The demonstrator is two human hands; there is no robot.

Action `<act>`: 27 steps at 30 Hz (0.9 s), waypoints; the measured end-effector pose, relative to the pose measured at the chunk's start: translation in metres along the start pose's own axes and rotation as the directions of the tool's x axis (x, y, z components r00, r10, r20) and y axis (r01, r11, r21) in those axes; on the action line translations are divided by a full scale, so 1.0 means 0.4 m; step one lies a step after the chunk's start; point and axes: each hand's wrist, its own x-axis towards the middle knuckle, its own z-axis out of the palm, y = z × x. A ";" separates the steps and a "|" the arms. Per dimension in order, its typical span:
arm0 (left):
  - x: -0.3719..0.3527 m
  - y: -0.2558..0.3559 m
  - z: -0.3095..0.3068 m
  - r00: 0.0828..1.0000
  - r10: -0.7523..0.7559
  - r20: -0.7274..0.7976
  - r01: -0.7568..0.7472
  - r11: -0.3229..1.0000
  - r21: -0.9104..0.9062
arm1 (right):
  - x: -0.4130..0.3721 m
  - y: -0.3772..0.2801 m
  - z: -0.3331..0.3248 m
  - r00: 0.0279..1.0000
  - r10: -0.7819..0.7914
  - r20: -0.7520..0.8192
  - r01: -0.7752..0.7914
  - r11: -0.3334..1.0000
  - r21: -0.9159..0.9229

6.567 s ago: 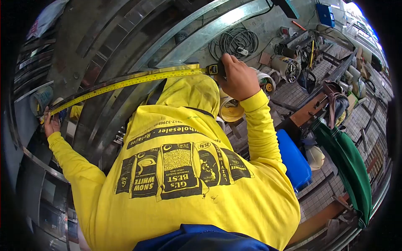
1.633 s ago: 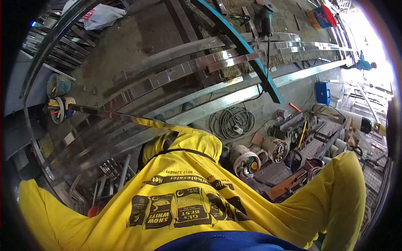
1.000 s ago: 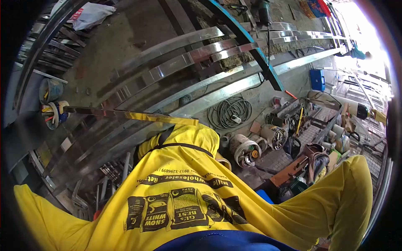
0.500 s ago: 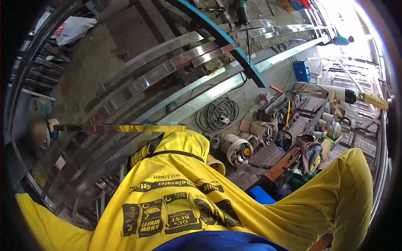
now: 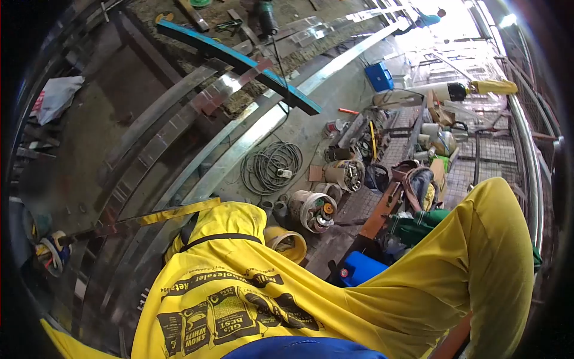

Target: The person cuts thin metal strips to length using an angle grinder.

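Neither of my hands shows. My yellow printed shirt (image 5: 239,293) fills the lower middle, and a bent yellow sleeve (image 5: 496,251) rises at the right, its end out of sight. A shiny metal bar (image 5: 173,212) reaches from the left to the far end of the shirt, reflecting yellow. At the bar's left end is a blurred white and blue bundle (image 5: 52,254), which I cannot make out. Beside the shirt stands a yellow bucket (image 5: 299,248).
Long curved metal strips (image 5: 161,128) cross the floor under a teal beam (image 5: 239,63). A coiled grey cable (image 5: 272,167), a bucket of discs (image 5: 305,209) and a blue container (image 5: 362,269) lie nearer. A blue case (image 5: 379,76) and gas cylinder (image 5: 430,93) stand beyond.
My view has turned, so most of the scene has shifted left. The shiny bar now slants upward to the right, where before it lay nearly level.
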 end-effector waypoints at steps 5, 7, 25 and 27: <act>0.029 0.009 -0.006 0.997 0.079 0.009 -0.079 0.997 -0.010 | 0.032 -0.071 -0.031 0.993 -0.112 0.035 0.112 0.994 0.017; 0.037 0.013 -0.010 0.994 0.113 0.011 -0.113 0.993 -0.023 | 0.037 -0.081 -0.041 0.991 -0.123 0.053 0.122 0.992 0.023; 0.017 0.059 -0.041 0.967 0.255 0.020 -0.253 0.965 -0.075 | 0.056 -0.115 -0.027 0.979 -0.140 0.148 0.131 0.989 0.071; 0.012 0.063 -0.044 0.963 0.270 0.016 -0.268 0.960 -0.080 | 0.055 -0.119 -0.024 0.978 -0.136 0.157 0.126 0.990 0.069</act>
